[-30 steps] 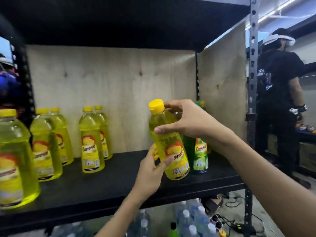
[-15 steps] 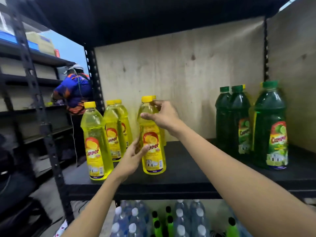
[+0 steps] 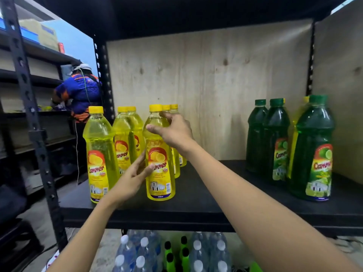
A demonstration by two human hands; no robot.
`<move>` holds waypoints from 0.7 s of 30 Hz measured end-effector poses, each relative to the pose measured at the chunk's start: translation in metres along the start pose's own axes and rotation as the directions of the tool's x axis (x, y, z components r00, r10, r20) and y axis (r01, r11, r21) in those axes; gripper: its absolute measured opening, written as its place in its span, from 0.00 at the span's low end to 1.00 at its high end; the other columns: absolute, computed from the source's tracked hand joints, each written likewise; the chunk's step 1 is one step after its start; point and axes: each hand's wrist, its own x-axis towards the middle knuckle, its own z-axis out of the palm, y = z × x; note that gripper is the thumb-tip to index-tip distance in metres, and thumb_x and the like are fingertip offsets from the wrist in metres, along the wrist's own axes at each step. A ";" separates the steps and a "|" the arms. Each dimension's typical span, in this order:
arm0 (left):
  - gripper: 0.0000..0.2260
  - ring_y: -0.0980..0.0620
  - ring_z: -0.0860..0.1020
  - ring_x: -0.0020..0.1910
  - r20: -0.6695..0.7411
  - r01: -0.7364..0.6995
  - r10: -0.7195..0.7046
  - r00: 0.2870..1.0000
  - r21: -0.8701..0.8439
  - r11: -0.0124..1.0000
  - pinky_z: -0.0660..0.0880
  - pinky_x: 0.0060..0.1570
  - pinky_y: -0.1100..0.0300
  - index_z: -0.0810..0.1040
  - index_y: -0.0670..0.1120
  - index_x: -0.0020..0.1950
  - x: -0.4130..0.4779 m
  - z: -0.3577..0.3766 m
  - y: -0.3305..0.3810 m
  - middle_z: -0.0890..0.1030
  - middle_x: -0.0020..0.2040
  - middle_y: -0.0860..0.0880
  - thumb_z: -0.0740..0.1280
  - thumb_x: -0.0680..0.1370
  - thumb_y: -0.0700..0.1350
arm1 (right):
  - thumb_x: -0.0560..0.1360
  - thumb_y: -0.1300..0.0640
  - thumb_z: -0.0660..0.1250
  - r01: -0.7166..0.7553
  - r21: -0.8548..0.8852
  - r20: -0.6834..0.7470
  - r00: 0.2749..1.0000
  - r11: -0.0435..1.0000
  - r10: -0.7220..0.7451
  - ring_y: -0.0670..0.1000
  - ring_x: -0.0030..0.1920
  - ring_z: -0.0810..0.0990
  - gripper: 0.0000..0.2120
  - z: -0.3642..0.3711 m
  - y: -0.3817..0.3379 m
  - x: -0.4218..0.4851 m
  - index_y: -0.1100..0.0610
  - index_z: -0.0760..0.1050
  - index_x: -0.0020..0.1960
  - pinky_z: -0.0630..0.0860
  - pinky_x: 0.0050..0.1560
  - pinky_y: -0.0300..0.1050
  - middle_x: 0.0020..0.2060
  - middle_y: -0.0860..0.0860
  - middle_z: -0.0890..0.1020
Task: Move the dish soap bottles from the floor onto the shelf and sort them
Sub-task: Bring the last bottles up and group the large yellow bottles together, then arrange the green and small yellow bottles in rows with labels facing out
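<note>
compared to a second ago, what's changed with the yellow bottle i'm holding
The yellow bottle went left, from tilted in the air near the green bottles to upright on the shelf among the other yellow bottles. The left hand loosened from gripping its lower part to resting straight fingers on its side. Unchanged: the right hand grips its shoulder; the green bottles stand at the right.

Right hand [image 3: 174, 132]: grips the top of a yellow bottle [image 3: 160, 181] standing on the shelf [image 3: 196, 203].
Left hand [image 3: 131, 179]: touches its label.
Green bottles [image 3: 312, 154]: well right of both hands.
</note>
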 end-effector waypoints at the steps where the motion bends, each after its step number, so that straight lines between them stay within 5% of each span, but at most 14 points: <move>1: 0.40 0.55 0.69 0.70 -0.047 -0.005 0.007 0.999 0.033 0.999 0.70 0.66 0.55 0.50 0.60 0.79 -0.004 0.004 0.004 0.65 0.77 0.52 0.68 0.74 0.62 | 0.70 0.45 0.78 0.001 0.001 0.032 0.999 1.000 -0.001 0.52 0.72 0.72 0.36 -0.006 0.000 -0.004 0.53 0.72 0.73 0.71 0.71 0.49 0.71 0.52 0.75; 3: 0.39 0.47 0.71 0.70 -0.304 -0.036 0.105 0.947 0.224 0.974 0.70 0.67 0.48 0.49 0.60 0.80 -0.015 0.017 0.014 0.65 0.76 0.48 0.68 0.75 0.58 | 0.71 0.47 0.77 -0.020 -0.015 0.094 0.995 1.000 0.022 0.51 0.70 0.74 0.33 -0.026 0.002 -0.016 0.52 0.73 0.73 0.72 0.68 0.46 0.69 0.52 0.77; 5: 0.37 0.40 0.73 0.65 -0.530 -0.066 0.326 0.783 0.449 0.891 0.73 0.63 0.45 0.57 0.56 0.80 -0.035 0.042 0.032 0.67 0.71 0.44 0.72 0.75 0.51 | 0.72 0.50 0.77 -0.019 -0.084 0.071 0.997 0.996 0.025 0.49 0.67 0.76 0.28 -0.060 0.010 -0.033 0.51 0.76 0.70 0.73 0.63 0.42 0.65 0.52 0.79; 7: 0.30 0.45 0.74 0.61 -0.558 -0.237 0.517 0.649 0.498 0.834 0.75 0.57 0.50 0.68 0.52 0.75 -0.052 0.079 0.053 0.70 0.64 0.45 0.73 0.74 0.41 | 0.72 0.53 0.76 0.028 -0.200 -0.095 0.994 0.979 -0.048 0.48 0.64 0.76 0.22 -0.104 0.022 -0.054 0.49 0.78 0.65 0.72 0.62 0.42 0.63 0.51 0.79; 8: 0.27 0.50 0.75 0.59 -0.505 -0.353 0.571 0.648 0.465 0.812 0.77 0.54 0.54 0.73 0.51 0.71 -0.055 0.099 0.062 0.72 0.61 0.48 0.73 0.74 0.38 | 0.72 0.54 0.75 0.038 -0.279 -0.216 0.971 0.960 -0.101 0.49 0.63 0.76 0.20 -0.128 0.027 -0.064 0.48 0.79 0.63 0.72 0.63 0.44 0.61 0.51 0.79; 10: 0.21 0.58 0.76 0.56 -0.319 -0.485 0.567 0.759 0.304 0.820 0.78 0.52 0.62 0.79 0.54 0.63 -0.049 0.143 0.071 0.74 0.56 0.55 0.72 0.74 0.36 | 0.71 0.54 0.74 -0.016 -0.421 -0.457 0.867 0.907 -0.197 0.54 0.61 0.75 0.20 -0.176 0.037 -0.079 0.47 0.78 0.62 0.71 0.64 0.46 0.59 0.53 0.77; 13: 0.20 0.61 0.79 0.52 -0.025 -0.382 0.385 0.923 0.074 0.921 0.79 0.50 0.65 0.77 0.59 0.61 -0.024 0.214 0.079 0.78 0.57 0.58 0.72 0.74 0.39 | 0.70 0.49 0.74 -0.264 -0.442 -0.676 0.727 0.857 -0.124 0.61 0.63 0.70 0.28 -0.243 0.046 -0.081 0.45 0.71 0.68 0.67 0.65 0.53 0.63 0.56 0.71; 16: 0.25 0.58 0.79 0.54 0.115 -0.213 0.215 0.970 -0.030 0.977 0.79 0.56 0.58 0.72 0.55 0.69 0.000 0.281 0.084 0.78 0.62 0.52 0.74 0.74 0.43 | 0.67 0.43 0.78 -0.408 -0.391 -0.630 0.772 0.825 0.084 0.63 0.69 0.68 0.41 -0.293 0.051 -0.070 0.48 0.63 0.74 0.67 0.69 0.56 0.69 0.59 0.70; 21: 0.40 0.46 0.71 0.69 0.039 -0.097 0.095 0.995 0.045 0.994 0.69 0.69 0.51 0.62 0.47 0.76 0.018 0.360 0.114 0.71 0.69 0.47 0.77 0.69 0.51 | 0.63 0.48 0.82 -0.458 -0.383 -0.487 0.838 0.802 0.246 0.57 0.62 0.80 0.45 -0.306 0.068 -0.055 0.54 0.66 0.75 0.79 0.62 0.56 0.65 0.55 0.79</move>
